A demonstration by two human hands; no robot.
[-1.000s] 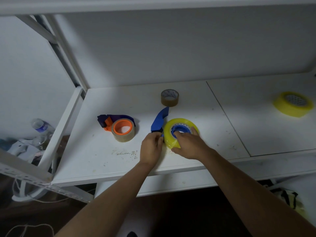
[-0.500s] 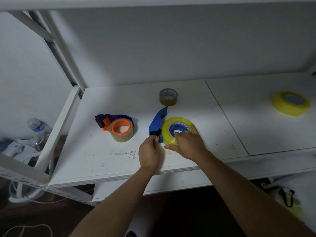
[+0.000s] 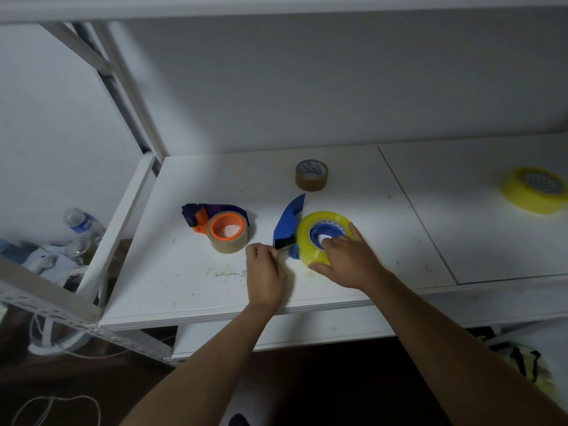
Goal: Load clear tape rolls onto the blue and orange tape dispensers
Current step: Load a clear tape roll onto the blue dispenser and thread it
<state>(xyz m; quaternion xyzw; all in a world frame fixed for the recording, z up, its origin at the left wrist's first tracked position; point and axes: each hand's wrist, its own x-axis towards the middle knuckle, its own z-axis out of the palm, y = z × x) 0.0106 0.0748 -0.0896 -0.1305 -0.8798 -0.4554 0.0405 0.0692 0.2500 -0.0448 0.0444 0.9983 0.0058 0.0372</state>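
Observation:
A blue tape dispenser point(image 3: 288, 221) lies flat on the white shelf point(image 3: 190, 281), with a yellowish clear tape roll point(image 3: 310, 241) seated on its hub. My right hand point(image 3: 345, 256) presses on that roll from the near side, fingers over the hub. My left hand point(image 3: 266, 272) pinches the tape's free end beside the dispenser's black front edge. To the left lies the orange dispenser point(image 3: 201, 218) with a clear-brown roll point(image 3: 229, 232) on its orange hub.
A small brown tape roll point(image 3: 311, 175) stands behind the blue dispenser. Another yellowish roll point(image 3: 536, 189) lies far right on the adjoining shelf panel. A white metal upright point(image 3: 123, 96) frames the left side; bottles and clutter sit below left.
My left hand has drawn slightly left and back from the blue dispenser, pinching the tape end. My right hand stays on the roll. The view has shifted a little.

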